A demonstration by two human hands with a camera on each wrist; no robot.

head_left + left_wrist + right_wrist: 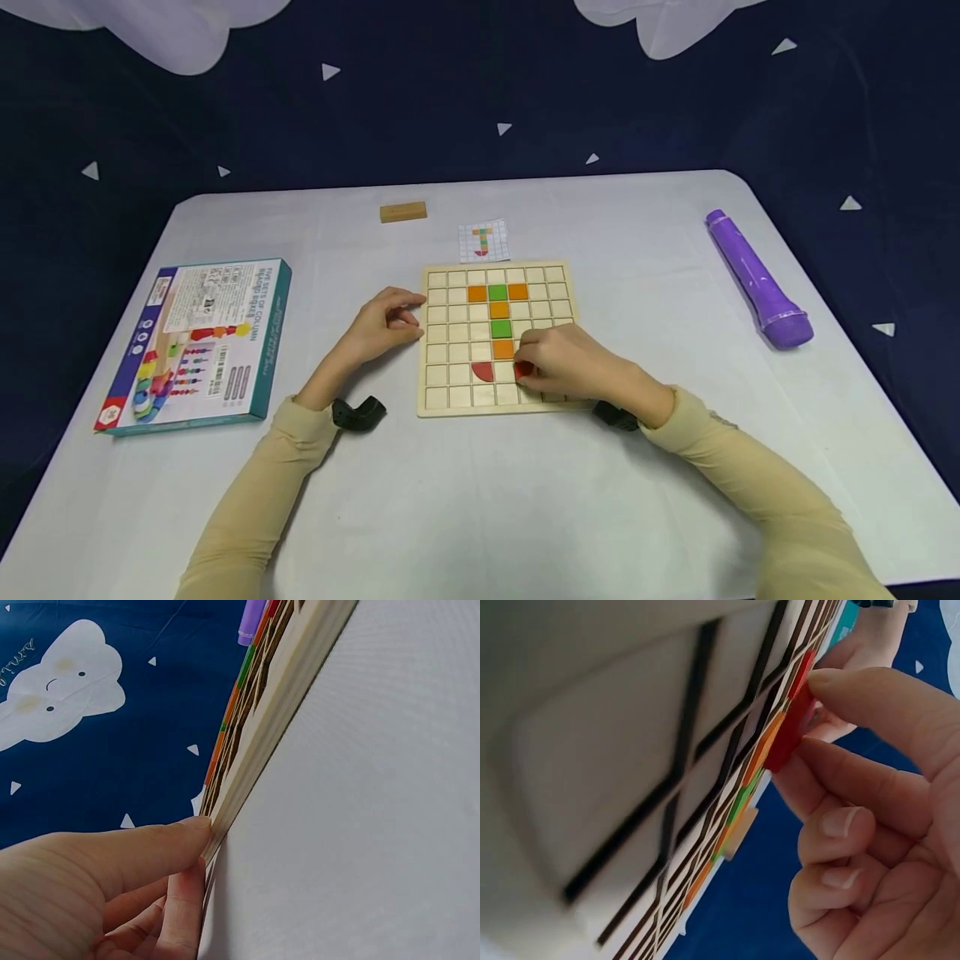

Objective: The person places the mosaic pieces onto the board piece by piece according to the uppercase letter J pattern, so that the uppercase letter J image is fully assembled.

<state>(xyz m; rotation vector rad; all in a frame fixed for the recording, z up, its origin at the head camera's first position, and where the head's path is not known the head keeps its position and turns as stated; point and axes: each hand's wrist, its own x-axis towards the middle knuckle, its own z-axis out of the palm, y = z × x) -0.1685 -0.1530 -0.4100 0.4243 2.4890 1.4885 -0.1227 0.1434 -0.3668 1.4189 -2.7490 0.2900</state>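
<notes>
A wooden grid board (497, 408) lies on the table. Orange and green squares (501, 329) form a T shape on it, with a red quarter-circle piece (482, 372) below and to the left of the stem. My right hand (566, 362) pinches another red piece (791, 731) between thumb and fingers, low over the board to the right of the stem; the hand hides part of the piece in the head view. With thumb and index finger apart, my left hand (378, 325) touches the left edge of the board.
Behind the board lies a small printed pattern card (483, 241), with a wooden block (403, 212) to its left. A toy box (198, 342) is at the left, and a purple microphone-shaped object (759, 279) at the right. Dark wrist devices (358, 414) sit by both wrists.
</notes>
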